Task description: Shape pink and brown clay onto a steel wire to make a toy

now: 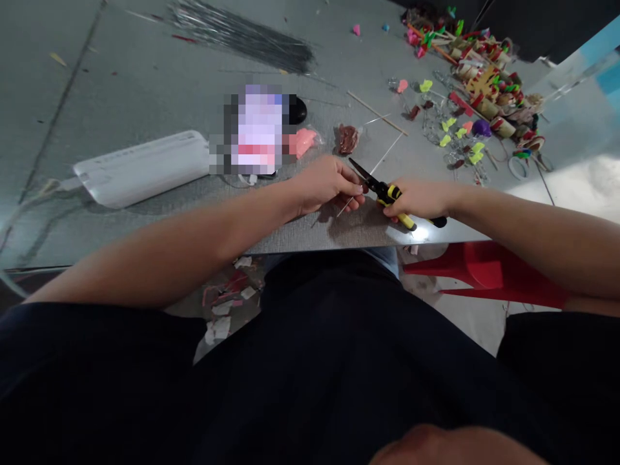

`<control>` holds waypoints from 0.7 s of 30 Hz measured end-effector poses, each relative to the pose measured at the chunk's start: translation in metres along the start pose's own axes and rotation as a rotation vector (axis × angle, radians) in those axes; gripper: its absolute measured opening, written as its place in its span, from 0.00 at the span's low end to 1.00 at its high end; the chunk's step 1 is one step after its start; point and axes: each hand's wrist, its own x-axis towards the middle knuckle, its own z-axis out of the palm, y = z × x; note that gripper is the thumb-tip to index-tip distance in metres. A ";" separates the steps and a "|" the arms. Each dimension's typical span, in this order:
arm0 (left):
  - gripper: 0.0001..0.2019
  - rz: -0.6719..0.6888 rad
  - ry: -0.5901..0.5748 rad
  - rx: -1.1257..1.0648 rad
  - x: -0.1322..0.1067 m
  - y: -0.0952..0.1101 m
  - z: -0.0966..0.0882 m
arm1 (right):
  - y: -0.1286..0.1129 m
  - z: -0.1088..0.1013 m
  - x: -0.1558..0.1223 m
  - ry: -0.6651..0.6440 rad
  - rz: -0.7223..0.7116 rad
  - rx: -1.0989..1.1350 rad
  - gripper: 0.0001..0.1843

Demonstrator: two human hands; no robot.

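My right hand (409,198) grips long-nose pliers (380,188) with yellow and black handles, their dark jaws pointing up and left. Just left of them, my left hand (341,184) pinches a thin pale wire (345,206). The wire slants past the pliers toward the upper right; whether the jaws clamp it, I cannot tell. Beyond my left fingers lies a lump of brown clay-like material (347,139) in clear wrapping. A similar pink lump (304,142) rests farther left.
A propped phone with a blurred screen (256,129) stands behind a white power strip (145,166). A bundle of straight wires (252,39) lies at the back. A wooden stick (378,113), bent wire pieces (438,90) and piled colourful small crafts (494,90) occupy the right. Below is a red stool (484,268).
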 end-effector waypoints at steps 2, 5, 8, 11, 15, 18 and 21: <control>0.09 -0.036 -0.028 -0.023 0.000 0.001 0.001 | 0.001 0.002 0.000 -0.034 0.019 0.074 0.14; 0.08 -0.076 -0.041 -0.034 0.003 0.000 0.000 | 0.004 0.004 0.003 -0.075 0.033 0.165 0.14; 0.07 -0.071 -0.046 0.010 0.005 -0.002 -0.003 | 0.007 0.004 0.007 -0.083 0.046 0.153 0.12; 0.07 -0.094 -0.056 0.001 0.005 -0.001 -0.004 | 0.008 0.004 0.009 -0.056 0.050 0.084 0.10; 0.11 -0.214 -0.002 0.032 -0.001 0.011 0.003 | 0.006 0.006 0.008 -0.024 0.030 0.020 0.11; 0.11 -0.281 0.032 0.055 -0.006 0.019 0.009 | 0.003 0.007 0.004 -0.054 0.030 0.046 0.14; 0.09 -0.296 0.028 0.061 -0.010 0.022 0.014 | 0.001 0.009 0.001 -0.087 0.033 0.081 0.16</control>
